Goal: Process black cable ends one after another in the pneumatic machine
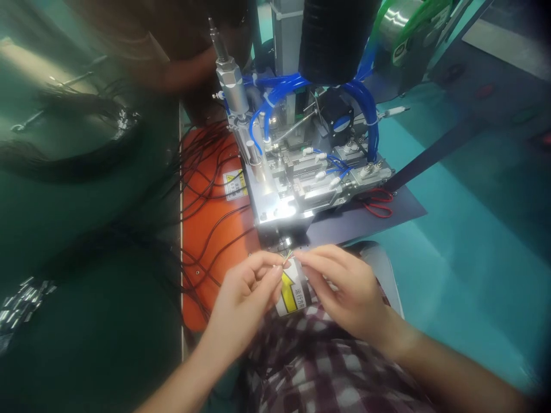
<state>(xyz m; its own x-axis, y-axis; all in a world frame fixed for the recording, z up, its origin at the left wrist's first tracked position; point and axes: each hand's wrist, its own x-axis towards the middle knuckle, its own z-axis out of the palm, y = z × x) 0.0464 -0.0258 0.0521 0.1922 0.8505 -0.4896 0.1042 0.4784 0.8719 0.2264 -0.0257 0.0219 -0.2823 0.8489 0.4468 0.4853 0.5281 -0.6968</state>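
Observation:
Some thin coloured wires [286, 257] show between my two hands, just in front of the metal machine [301, 183]. My left hand [252, 292] is closed, its thumb and forefinger pinching the wires from the left. On the other side my right hand [344, 281] has its fingertips pressed together at the wire ends. Below the fingertips is a white label with a yellow arrow [291, 292]. The far ends of the wires are hidden by my fingers.
Black cables [210, 189] trail over an orange board [202, 229] on the left. Blue air tubes [365, 115] loop over the machine, with a green wire spool [400, 26] behind. Red-handled scissors [381, 203] lie at its right. Another person's arm [185, 71] is at the back left.

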